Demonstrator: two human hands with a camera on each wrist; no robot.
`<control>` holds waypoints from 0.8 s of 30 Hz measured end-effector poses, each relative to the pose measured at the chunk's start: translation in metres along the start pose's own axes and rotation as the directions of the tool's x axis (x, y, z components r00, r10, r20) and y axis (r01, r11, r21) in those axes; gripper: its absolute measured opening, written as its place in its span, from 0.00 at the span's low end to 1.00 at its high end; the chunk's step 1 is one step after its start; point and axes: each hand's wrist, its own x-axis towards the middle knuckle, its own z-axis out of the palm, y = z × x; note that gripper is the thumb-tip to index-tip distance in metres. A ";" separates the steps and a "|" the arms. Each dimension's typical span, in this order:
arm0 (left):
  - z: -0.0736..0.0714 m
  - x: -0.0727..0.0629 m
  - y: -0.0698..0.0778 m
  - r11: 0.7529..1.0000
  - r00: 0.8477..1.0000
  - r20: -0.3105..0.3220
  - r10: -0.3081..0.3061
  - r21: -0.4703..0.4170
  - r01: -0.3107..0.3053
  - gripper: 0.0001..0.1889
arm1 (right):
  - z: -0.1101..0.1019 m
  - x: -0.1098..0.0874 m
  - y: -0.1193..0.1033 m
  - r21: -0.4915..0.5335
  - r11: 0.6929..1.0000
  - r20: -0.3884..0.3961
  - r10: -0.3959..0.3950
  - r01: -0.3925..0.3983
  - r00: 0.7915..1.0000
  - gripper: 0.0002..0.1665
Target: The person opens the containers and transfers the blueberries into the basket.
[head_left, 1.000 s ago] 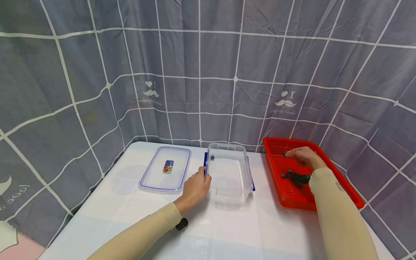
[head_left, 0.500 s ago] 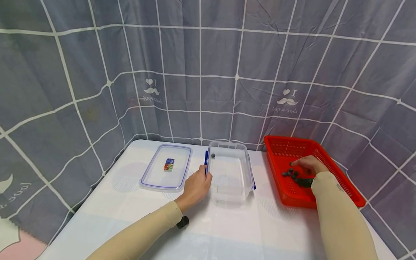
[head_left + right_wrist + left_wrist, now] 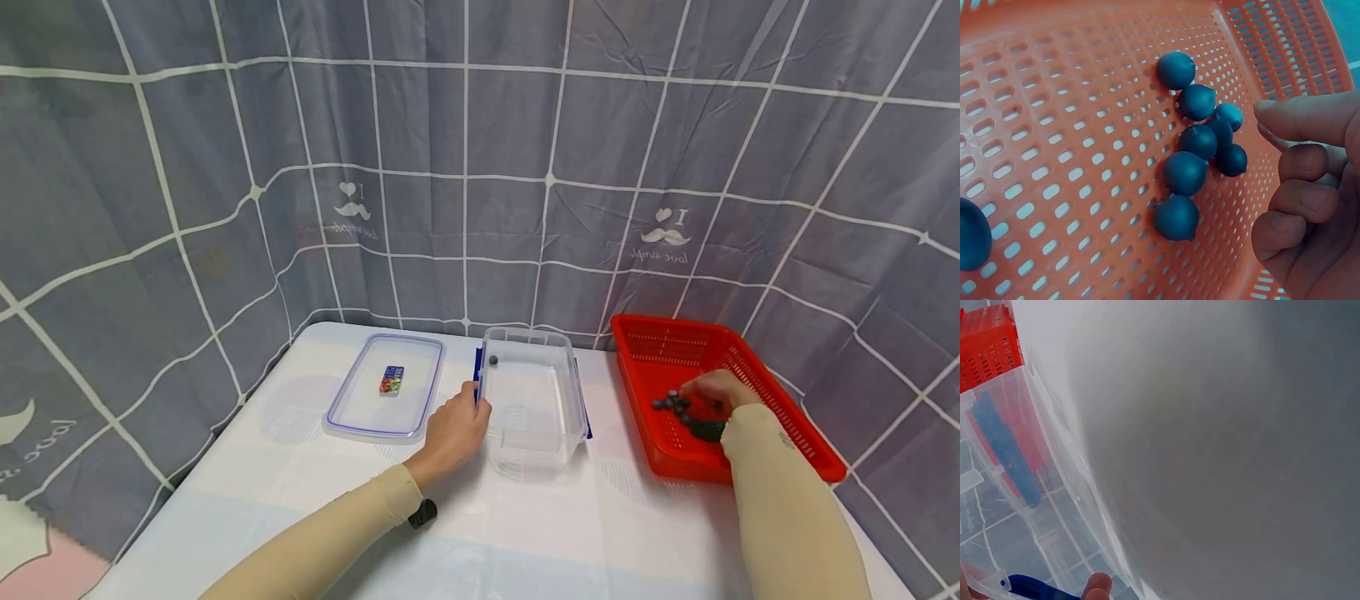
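Note:
My left hand [image 3: 453, 433] grips the left side of a clear plastic container [image 3: 536, 450], by its blue latch [image 3: 1041, 587]. One dark ball [image 3: 492, 361] like a blueberry lies in the container's far left corner. Inside the red basket [image 3: 663, 354], my right hand [image 3: 720, 390] hovers beside a cluster of blueberry-like balls [image 3: 1186, 173]. In the right wrist view its index finger and thumb point at the nearest ball [image 3: 1229, 117] without touching it. The other fingers curl loosely, and nothing shows between them. Another ball [image 3: 971, 234] lies apart from the cluster.
A clear lid [image 3: 367, 421] with a blue sealing rim and a colourful label [image 3: 392, 380] lies left of the container. The white table [image 3: 517, 533] carries everything. Behind it hangs a grey curtain [image 3: 502, 217] with white grid lines.
My right hand has moved nearer to me, down to the cluster. A dark ball seen at its fingertips earlier no longer shows there. My left hand keeps its grip on the container.

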 end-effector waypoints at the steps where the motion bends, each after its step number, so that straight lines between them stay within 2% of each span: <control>1: 0.000 0.000 0.000 1.000 1.000 0.003 -0.001 -0.003 0.001 0.23 | 0.000 0.001 0.000 0.005 1.000 -0.002 0.012 -0.012 1.000 0.25; 6: 0.000 -0.001 0.000 1.000 1.000 0.004 0.001 -0.013 -0.001 0.23 | 0.001 -0.001 -0.002 -0.023 0.999 -0.005 -0.029 0.029 1.000 0.25; 10: -0.001 0.000 0.001 1.000 1.000 0.000 0.002 -0.008 -0.002 0.23 | 0.000 -0.007 -0.014 -0.052 0.993 -0.008 -0.106 0.105 0.994 0.25; 13: -0.001 0.000 0.002 1.000 1.000 0.002 -0.007 0.001 0.007 0.24 | -0.002 -0.008 -0.024 -0.048 0.990 0.000 -0.133 0.132 0.991 0.23; 19: -0.001 -0.001 0.002 1.000 1.000 0.009 -0.019 -0.002 0.019 0.23 | -0.002 -0.006 -0.045 0.005 0.985 0.003 -0.172 0.172 0.985 0.12; 24: -0.001 -0.001 0.002 1.000 1.000 0.006 -0.012 -0.001 0.012 0.23 | 0.001 -0.006 -0.061 0.011 0.979 0.012 -0.201 0.201 0.979 0.29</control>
